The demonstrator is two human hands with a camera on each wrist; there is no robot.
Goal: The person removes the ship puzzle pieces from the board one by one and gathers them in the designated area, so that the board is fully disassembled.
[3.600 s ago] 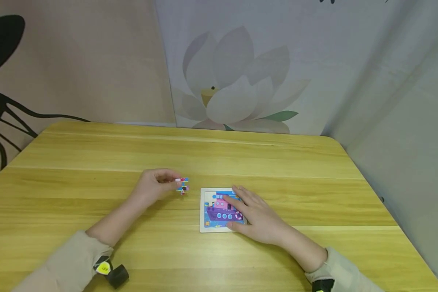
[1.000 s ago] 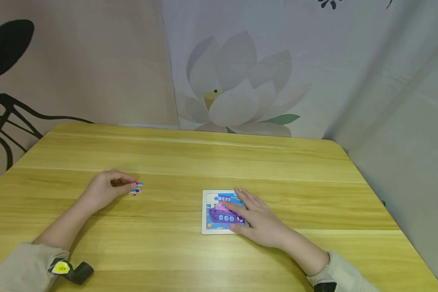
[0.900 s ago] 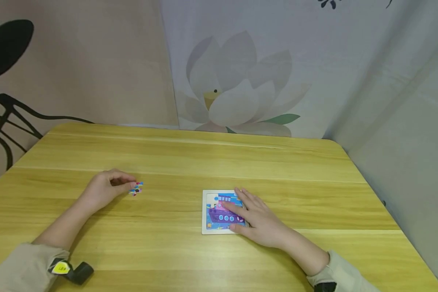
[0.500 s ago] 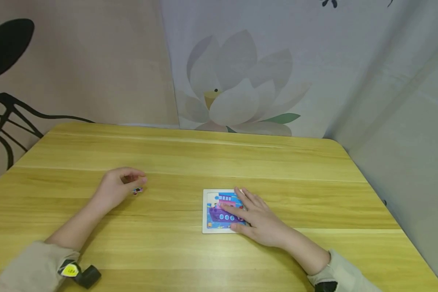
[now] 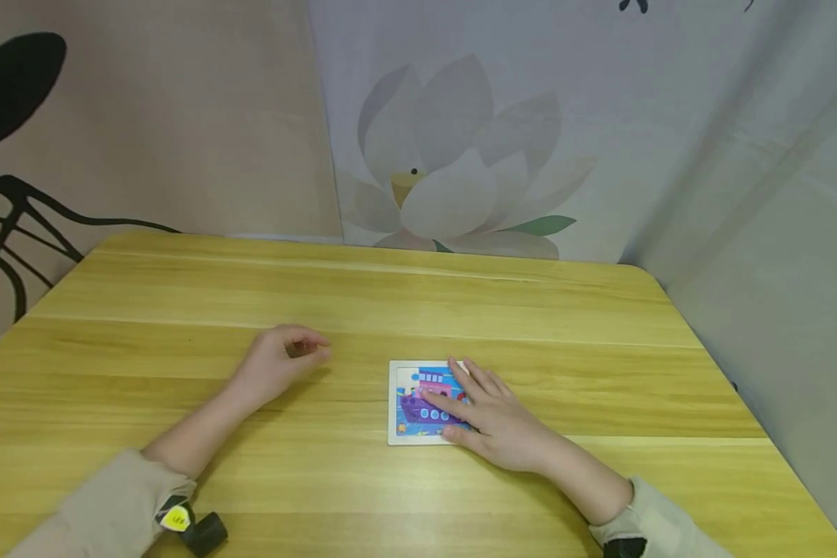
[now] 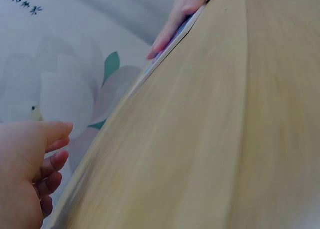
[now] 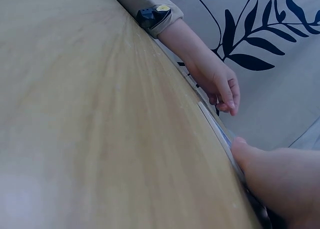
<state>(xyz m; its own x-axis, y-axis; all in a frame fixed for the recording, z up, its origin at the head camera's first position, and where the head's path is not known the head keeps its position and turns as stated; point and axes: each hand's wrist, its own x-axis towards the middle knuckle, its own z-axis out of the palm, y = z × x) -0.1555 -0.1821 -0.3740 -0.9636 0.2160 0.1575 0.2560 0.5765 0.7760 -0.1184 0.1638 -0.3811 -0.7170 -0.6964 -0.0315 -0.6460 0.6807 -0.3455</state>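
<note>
My left hand [image 5: 273, 370] hovers low over the table left of the puzzle, fingers loosely bent, with nothing visible between thumb and fingertips; the left wrist view shows the same hand [image 6: 25, 164] with its fingers loosely curled. The small colourful pieces it held before are out of sight. A white-framed jigsaw puzzle [image 5: 393, 403] lies flat, showing a purple and pink ship on blue, with a pale bare patch at its upper left. Across its right side rests my right hand [image 5: 498, 422], fingers spread straight, covering that edge. In the right wrist view, the right thumb [image 7: 240, 146] lies at the frame's edge.
The wooden table [image 5: 363, 488] stretches out on all sides of the puzzle. Behind it hangs a curtain [image 5: 446, 155] printed with a large flower. A black chair [image 5: 14, 201] stands beyond the far left corner.
My left hand carried the colourful pieces leftward, then moved back right toward the puzzle with them no longer visible. My right hand stays on the puzzle.
</note>
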